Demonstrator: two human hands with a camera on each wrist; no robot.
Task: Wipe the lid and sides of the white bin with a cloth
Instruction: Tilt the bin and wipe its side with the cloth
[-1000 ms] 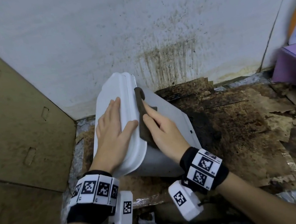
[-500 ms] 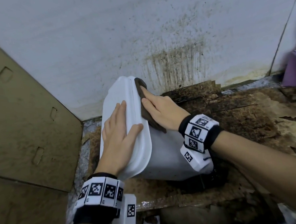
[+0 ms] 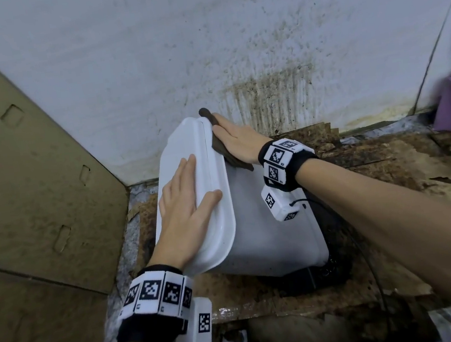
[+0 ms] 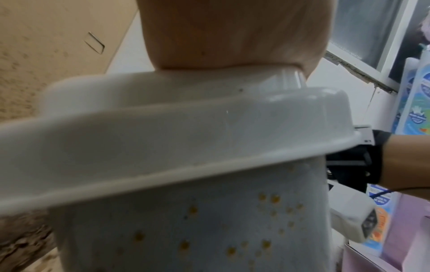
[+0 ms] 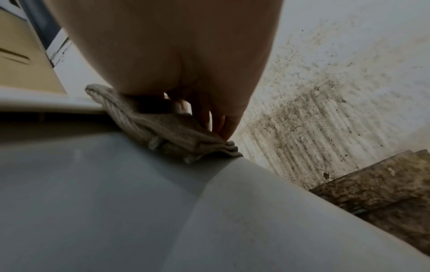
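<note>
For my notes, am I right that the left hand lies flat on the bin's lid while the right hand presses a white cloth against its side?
Not quite: the cloth is dark brown in the head view, not white. The rest holds.

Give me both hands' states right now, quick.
Left hand: open, flat on the white plastic bin's lid.
Right hand: open, straight fingers pressing the dark brown cloth against the bin's side.
</note>
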